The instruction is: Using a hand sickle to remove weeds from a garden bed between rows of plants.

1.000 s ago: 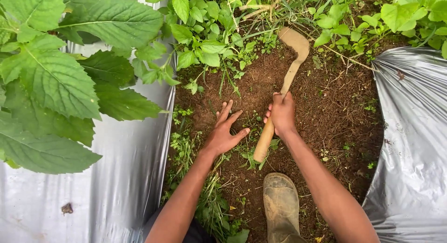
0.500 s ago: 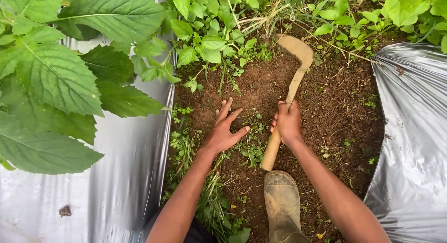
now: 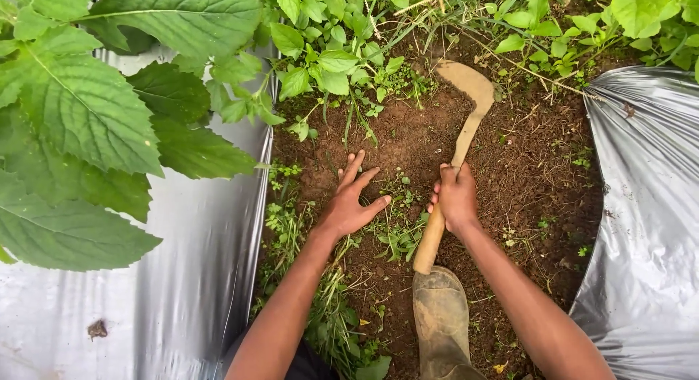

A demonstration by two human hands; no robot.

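My right hand grips the wooden handle of a curved weeding knife. Its soil-caked blade lies flat on bare brown earth, pointing away from me. My left hand rests open on the soil, fingers spread, beside a clump of small weeds that grows between the two hands. The handle's butt end reaches down to the toe of my muddy rubber boot.
Silver plastic mulch sheets flank the strip of soil on both sides. Large-leaved plants overhang the left sheet. Dense green weeds line the far edge of the soil.
The right hand has laid the knife lower and a little to the right. The left hand has stayed spread on the soil.
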